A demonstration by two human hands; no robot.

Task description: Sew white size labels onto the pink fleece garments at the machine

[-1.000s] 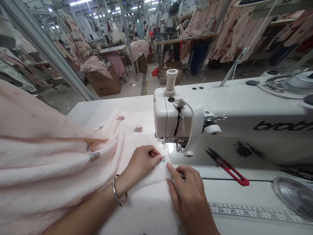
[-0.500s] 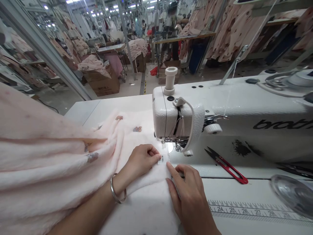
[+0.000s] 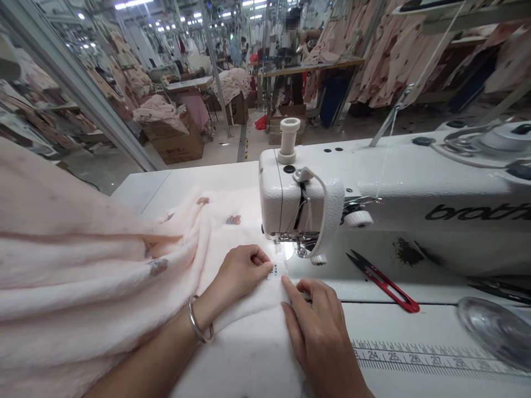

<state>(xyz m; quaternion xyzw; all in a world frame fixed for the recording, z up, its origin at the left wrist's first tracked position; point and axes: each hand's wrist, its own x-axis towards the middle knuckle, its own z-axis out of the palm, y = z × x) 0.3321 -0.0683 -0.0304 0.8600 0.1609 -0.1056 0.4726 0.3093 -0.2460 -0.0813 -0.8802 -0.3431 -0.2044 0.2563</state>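
at label [image 3: 277, 271] (printed), left hand [image 3: 243, 271]

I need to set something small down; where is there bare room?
Back left: the table between its back edge and the fabric. Nearer: a strip between the snips and the ruler, right of the right hand. Crowded: in front of the machine head, where the left hand, right hand, label and fabric cluster.

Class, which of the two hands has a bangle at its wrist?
The left hand, thumb at the white label: a silver bangle rings its wrist; the right hand shows none.
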